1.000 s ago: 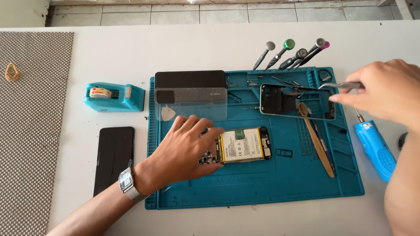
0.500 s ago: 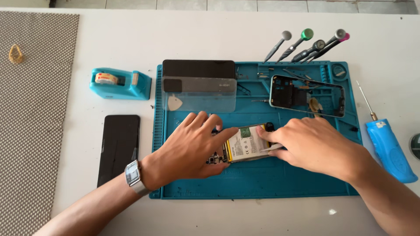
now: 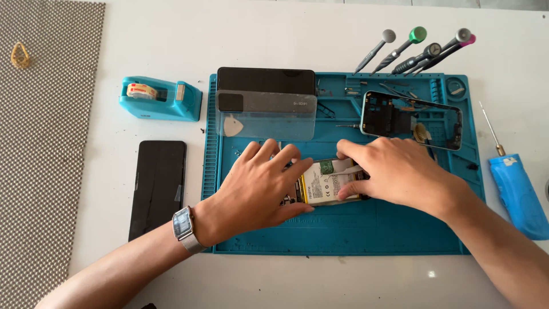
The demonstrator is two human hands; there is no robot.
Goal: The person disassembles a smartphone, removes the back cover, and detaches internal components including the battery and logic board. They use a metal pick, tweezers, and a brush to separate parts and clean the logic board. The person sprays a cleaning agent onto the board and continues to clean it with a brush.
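Two hands meet over an opened phone lying near the middle of a blue work mat, its pale battery facing up and its long axis running left to right. The left hand lies flat on the phone's left end, fingers spread, closed on nothing. The right hand covers the right end, and its fingertips pinch a thin light tool against the battery's upper edge. Both hands touch the phone, so neither is nearer. Farther out on the mat lie a clear cover and a phone frame. On the white tabletop sit a tape dispenser and screwdrivers.
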